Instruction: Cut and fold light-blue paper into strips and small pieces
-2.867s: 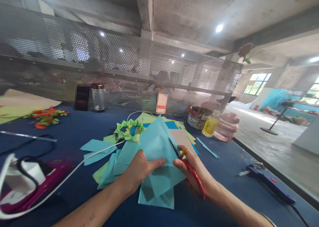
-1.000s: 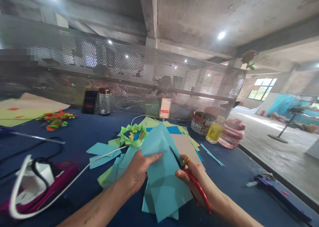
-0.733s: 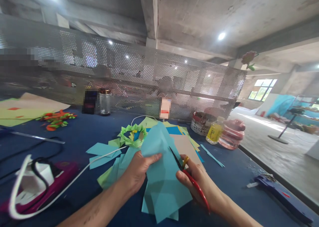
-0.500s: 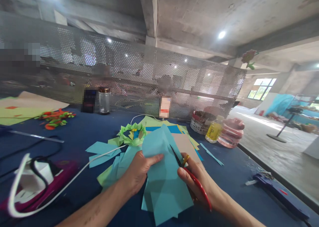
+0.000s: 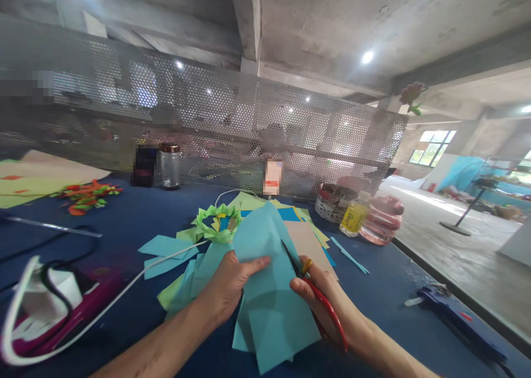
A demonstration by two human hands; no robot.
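Note:
My left hand (image 5: 232, 281) pinches light blue paper (image 5: 276, 306) at its left side, the thumb lying on top. The paper is layered, with a pointed top and loose lower corners. My right hand (image 5: 327, 295) is closed round the red-handled scissors (image 5: 334, 311), whose dark blades lie at the paper's upper right edge. A green folded-paper ring (image 5: 218, 223) sits just beyond my left hand. More light blue pieces (image 5: 168, 248) lie to the left, and coloured sheets (image 5: 307, 237) are stacked behind the held paper.
At left are a purple power strip (image 5: 89, 303) with a white cord and an orange-green craft pile (image 5: 89, 195). A glass jar (image 5: 170, 167) stands behind. To the right are a round basket (image 5: 332, 203), yellow bottle (image 5: 353, 217), pink container (image 5: 380, 220) and blue glue gun (image 5: 464, 322).
The whole view has shifted slightly. My right hand and the scissors have tilted a little against the paper; both hands keep their holds.

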